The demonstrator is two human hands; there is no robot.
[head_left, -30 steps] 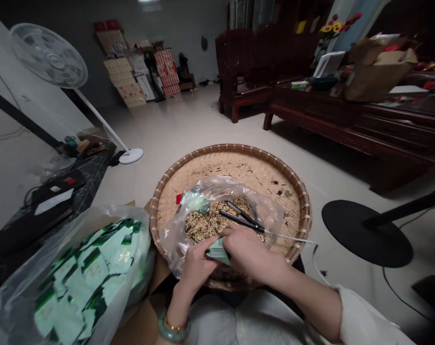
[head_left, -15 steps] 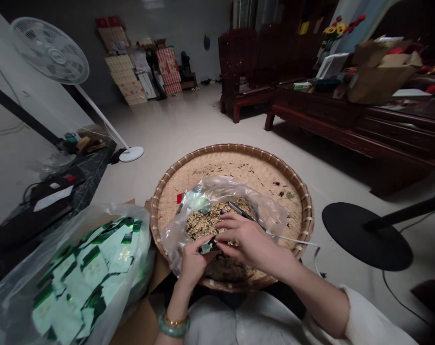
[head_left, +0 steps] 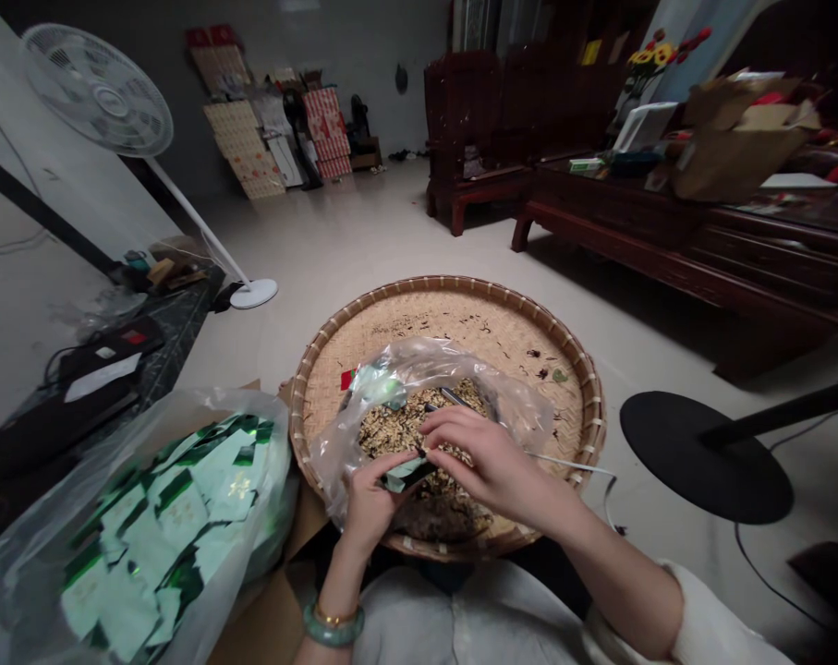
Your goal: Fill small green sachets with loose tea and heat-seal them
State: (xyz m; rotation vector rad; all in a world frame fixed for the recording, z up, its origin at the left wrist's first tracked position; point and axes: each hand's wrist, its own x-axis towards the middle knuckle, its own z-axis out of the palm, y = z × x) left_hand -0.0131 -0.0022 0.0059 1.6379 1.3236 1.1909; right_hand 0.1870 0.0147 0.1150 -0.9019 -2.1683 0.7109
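Note:
A round woven basket tray (head_left: 564, 337) rests on my lap with a clear plastic bag (head_left: 522, 406) of dried brownish bits (head_left: 397, 425) lying open in it. My left hand (head_left: 367, 503) pinches a small green packet (head_left: 401, 473) over the bag's near side, its mouth turned up. My right hand (head_left: 484, 457) hovers just right of the packet, fingers curled and loosely bunched over the dried bits. A pair of dark tongs (head_left: 456, 399) pokes out from behind my right hand, lying on the bits.
A big clear bag of green-and-white packets (head_left: 162, 526) sits in a cardboard box at my left. A white fan (head_left: 100, 92) stands at the back left, a black round stand base (head_left: 706, 453) on the right. Dark wooden furniture (head_left: 668, 222) lines the far right.
A second ago my right hand held the tongs beside the packet. It has let them lie on the bits and moved up over the pile, while my left hand turned the packet.

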